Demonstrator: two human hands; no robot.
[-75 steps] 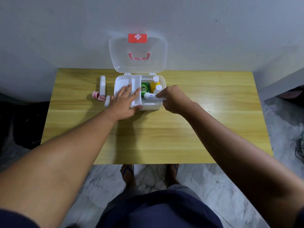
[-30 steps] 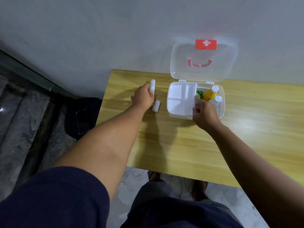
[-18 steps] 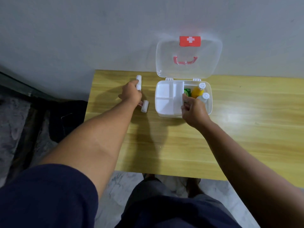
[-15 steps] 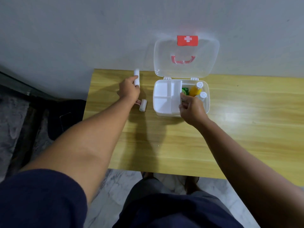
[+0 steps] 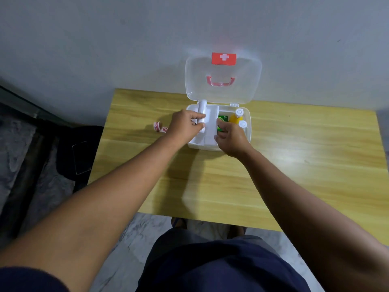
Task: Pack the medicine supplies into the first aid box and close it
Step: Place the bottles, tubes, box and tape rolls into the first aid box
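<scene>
The white first aid box (image 5: 248,131) stands open at the table's far edge, its clear lid (image 5: 223,79) upright against the wall. My left hand (image 5: 185,126) is shut on a long white tube (image 5: 202,109) and a shorter white roll, held over the box's white divider tray (image 5: 210,131). My right hand (image 5: 230,137) grips the tray's right edge. A green pack (image 5: 223,119), an orange bottle (image 5: 235,118) and a white-capped bottle (image 5: 242,124) sit in the box's right side. Two small red-and-white rolls (image 5: 160,127) lie on the table left of the box.
The wooden table (image 5: 294,165) is pushed against a grey wall. A dark bag with a phone on it (image 5: 80,157) lies on the floor to the left. My feet and dark shorts show below the table's front edge.
My left hand picked up the long white tube and the short roll from the table and brought them right, over the box's tray. My right hand stayed at the tray.
</scene>
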